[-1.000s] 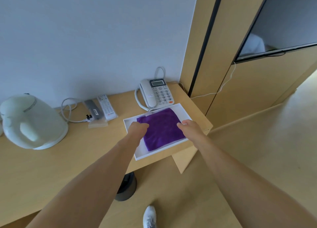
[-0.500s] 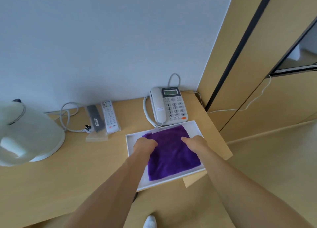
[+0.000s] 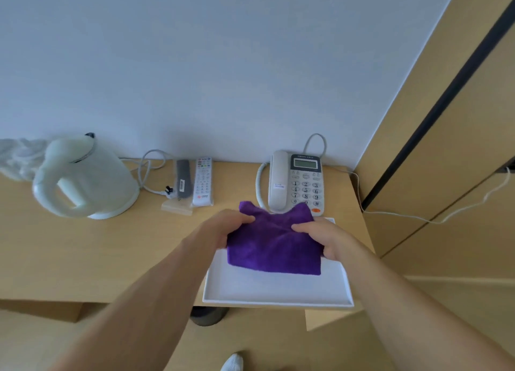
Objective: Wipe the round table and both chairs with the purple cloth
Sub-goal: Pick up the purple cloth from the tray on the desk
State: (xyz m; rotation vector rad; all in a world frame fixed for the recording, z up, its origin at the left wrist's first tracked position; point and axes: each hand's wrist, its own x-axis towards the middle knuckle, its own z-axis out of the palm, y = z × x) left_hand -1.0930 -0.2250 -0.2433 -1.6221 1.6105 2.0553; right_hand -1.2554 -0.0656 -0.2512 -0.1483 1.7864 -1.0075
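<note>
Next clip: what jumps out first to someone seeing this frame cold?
The purple cloth stands out at once, gripped at its sides by the left hand and right hand and lifted above the white tray at the desk's near edge. Behind it a white telephone sits against the wall, and a white kettle stands at the left.

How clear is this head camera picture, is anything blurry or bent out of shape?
Head view: soft, even daylight, no harsh glare. The kettle at left is smeared by motion blur. Wide-angle distortion bows the desk edge and tilts the wall panels. The purple cloth, gripped by the left hand and right hand, looks fairly sharp, as do the phone digits.
</note>
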